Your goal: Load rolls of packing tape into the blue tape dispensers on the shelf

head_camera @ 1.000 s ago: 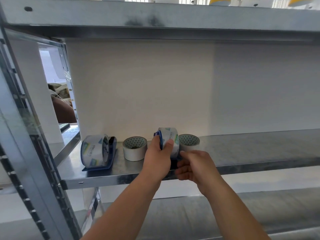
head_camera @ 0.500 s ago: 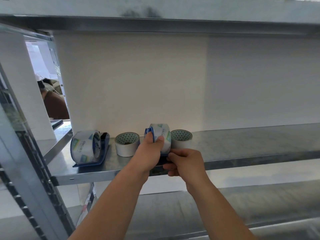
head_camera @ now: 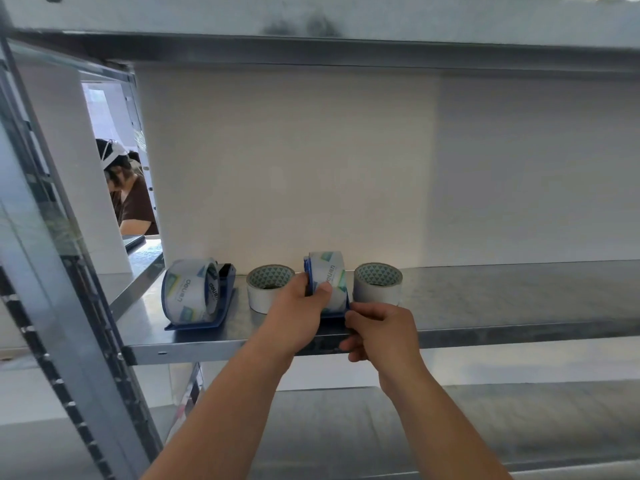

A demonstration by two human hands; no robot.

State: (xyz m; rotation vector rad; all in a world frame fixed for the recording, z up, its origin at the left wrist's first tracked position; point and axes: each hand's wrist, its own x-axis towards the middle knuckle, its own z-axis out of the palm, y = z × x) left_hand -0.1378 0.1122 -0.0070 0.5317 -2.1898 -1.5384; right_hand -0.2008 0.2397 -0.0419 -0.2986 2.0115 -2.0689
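Note:
On the metal shelf (head_camera: 502, 299) stand two blue tape dispensers, each with a clear printed roll in it. The left dispenser (head_camera: 199, 297) stands alone near the shelf's left end. My left hand (head_camera: 301, 315) grips the roll (head_camera: 327, 278) of the middle dispenser from the left, thumb on its face. My right hand (head_camera: 379, 332) pinches the blue base (head_camera: 333, 319) of that dispenser at its front right corner. Two loose grey rolls lie flat beside it: one (head_camera: 268, 287) on its left, one (head_camera: 377, 284) on its right.
A shelf board runs close overhead (head_camera: 311, 32) and another lies below (head_camera: 450, 427). A grey upright post (head_camera: 79, 323) stands at the left. A white wall backs the shelf. Through the left gap a person (head_camera: 130, 199) is seen at another table.
The camera view has shifted slightly. Both hands stay on the middle dispenser and its roll, in nearly the same grip.

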